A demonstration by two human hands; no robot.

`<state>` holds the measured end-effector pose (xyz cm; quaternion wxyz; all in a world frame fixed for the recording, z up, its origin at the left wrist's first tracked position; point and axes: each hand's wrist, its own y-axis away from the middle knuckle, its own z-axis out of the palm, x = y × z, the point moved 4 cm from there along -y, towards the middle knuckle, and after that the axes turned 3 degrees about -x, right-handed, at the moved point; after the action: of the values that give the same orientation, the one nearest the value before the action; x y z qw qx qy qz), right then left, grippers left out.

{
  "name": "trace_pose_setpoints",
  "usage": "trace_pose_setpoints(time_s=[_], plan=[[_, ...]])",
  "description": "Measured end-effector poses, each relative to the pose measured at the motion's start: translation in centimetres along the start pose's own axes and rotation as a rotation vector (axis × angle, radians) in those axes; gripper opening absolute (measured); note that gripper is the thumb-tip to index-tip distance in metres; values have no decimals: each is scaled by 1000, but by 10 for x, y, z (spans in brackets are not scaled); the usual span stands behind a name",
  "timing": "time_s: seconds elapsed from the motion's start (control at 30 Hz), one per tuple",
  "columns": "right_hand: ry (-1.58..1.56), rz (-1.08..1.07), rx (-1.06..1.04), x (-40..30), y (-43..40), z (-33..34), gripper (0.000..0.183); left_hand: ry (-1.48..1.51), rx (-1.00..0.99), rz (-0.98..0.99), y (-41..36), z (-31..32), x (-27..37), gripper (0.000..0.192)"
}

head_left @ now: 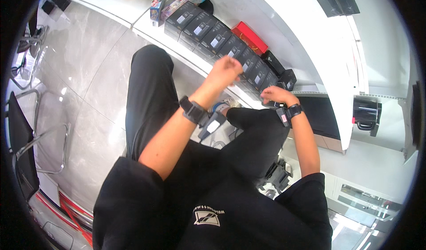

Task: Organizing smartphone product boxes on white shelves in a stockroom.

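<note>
My left hand (226, 70), fingers curled and slightly blurred, is over the front of a row of dark product boxes (216, 40) on a white shelf (149, 30). No object shows in it, but its palm is hidden. Farther right, my right hand (278, 95) has bent fingers near the right end of that row. A small black item shows just below its palm; whether they touch is unclear. The boxes stand side by side, each with a pale device pictured on it. Both wrists wear black straps with grey modules, the left module (213, 126) bearing a white label.
Behind the row lie a red box (249, 37) and a black box (273, 62). Colourful boxes (158, 5) stand at its left end. An upper white shelf (299, 33) overhangs on the right, near a black mug (366, 111). Metal-framed chairs (23, 143) are at left.
</note>
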<state>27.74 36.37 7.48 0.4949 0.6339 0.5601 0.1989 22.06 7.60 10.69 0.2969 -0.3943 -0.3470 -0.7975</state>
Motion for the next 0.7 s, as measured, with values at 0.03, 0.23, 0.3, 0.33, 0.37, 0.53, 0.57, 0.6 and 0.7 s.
trace_pose_setpoints(time_s=[0.03,0.23,0.3,0.33,0.37,0.53,0.57,0.6,0.7], plan=[[49,53,-23,-21,21,-3,27,-36,28,133,1,-7,10,15],[296,-213,287,-173,156,-24,21,-359,193,359,18,-64,42,23],[347,-341,456,-220,198,-30,21,-433,211,369,20,-75,48,21],[342,-362,504,-239,217,-37,19,-518,232,424,19,-78,53,21],[346,-382,557,-256,234,-45,18,-502,243,412,19,-79,53,21],[880,-567,1115,-315,283,-103,29,-830,229,577,36,-27,34,20],[944,-538,1210,-314,285,-120,33,-874,41,514,35,-13,25,21],[925,-494,1236,-310,283,-141,42,-945,-64,502,38,0,16,21],[1012,-457,1367,-290,271,-211,60,-1155,-319,441,48,24,-9,23]])
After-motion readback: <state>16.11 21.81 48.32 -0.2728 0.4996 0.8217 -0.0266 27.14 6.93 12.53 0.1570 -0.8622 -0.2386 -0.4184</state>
